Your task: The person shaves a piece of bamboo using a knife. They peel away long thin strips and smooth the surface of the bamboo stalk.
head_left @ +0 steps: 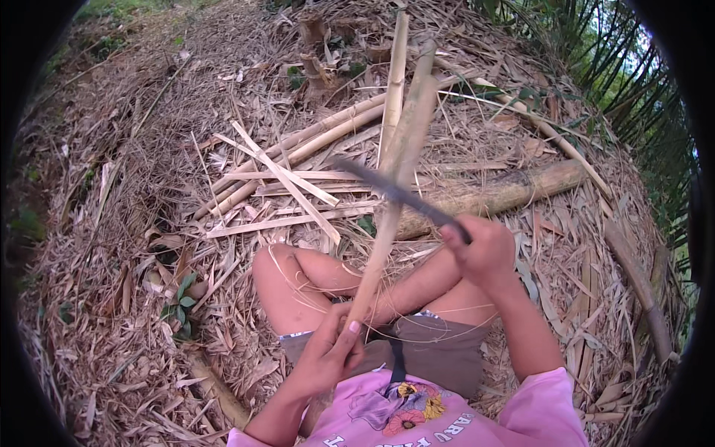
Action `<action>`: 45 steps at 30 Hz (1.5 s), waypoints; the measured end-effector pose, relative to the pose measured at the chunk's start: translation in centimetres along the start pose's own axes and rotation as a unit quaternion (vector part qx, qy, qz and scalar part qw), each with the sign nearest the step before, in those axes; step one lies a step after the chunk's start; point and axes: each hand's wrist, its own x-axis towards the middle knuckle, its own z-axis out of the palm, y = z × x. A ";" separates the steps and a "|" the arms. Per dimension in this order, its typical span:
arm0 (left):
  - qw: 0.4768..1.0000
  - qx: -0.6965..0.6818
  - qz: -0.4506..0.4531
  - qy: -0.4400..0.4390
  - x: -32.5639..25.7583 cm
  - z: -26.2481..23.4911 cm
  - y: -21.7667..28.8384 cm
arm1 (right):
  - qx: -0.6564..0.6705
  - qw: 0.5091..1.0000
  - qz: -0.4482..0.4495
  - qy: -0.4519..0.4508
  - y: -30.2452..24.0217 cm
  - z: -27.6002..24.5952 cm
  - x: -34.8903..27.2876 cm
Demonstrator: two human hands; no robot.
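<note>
My left hand (337, 344) is closed around the lower end of a long split bamboo strip (377, 257), thumb along its side. The strip slants up and away from my lap, and its far part is blurred. My right hand (484, 252) grips the handle end of a long dark-bladed knife (430, 213). Its blade lies across the strip at about mid-length, pointing to the far left; I cannot tell how deep it bites, if at all. Thin, curly bamboo shavings (428, 339) hang over my crossed legs and shorts.
Several split bamboo strips (277, 179) lie crossed ahead on the left, by longer poles (316, 149). A thick bamboo pole (499, 192) rests on the ground ahead to the right. Dry leaf litter (134, 246) covers the slope. Tree stumps (316, 71) and bamboo stems (633, 97) stand farther off.
</note>
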 end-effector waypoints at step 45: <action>1.000 0.011 -0.003 0.014 1.6 1.7 1.6 | 0.123 0.984 -0.127 0.000 -5.8 3.5 -4.0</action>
